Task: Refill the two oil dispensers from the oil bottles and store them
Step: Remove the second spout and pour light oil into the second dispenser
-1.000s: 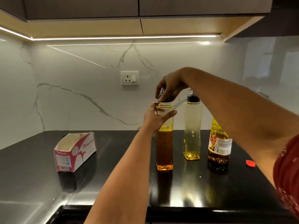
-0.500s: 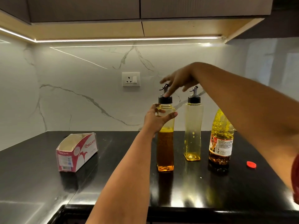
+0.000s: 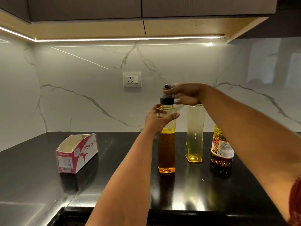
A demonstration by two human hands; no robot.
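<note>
A: Where are you in the refill?

B: Judging by the levels, the first dispenser [image 3: 167,141], standing on the counter [image 3: 40,185], is about half full with its black cap on. Your left hand [image 3: 158,119] grips its neck. Your right hand [image 3: 185,93] is over the second dispenser [image 3: 195,134], just beside it and nearly empty; its fingers seem to curl round that cap, though blur hides the grasp, so I cannot tell.

A: And next?

B: Probably unscrew that cap, then pour from the oil bottle [image 3: 222,150] to the right.

A: How do they stand?

B: Both upright, long axes vertical, mouths up. Steady the tall, narrow body while you twist.
</note>
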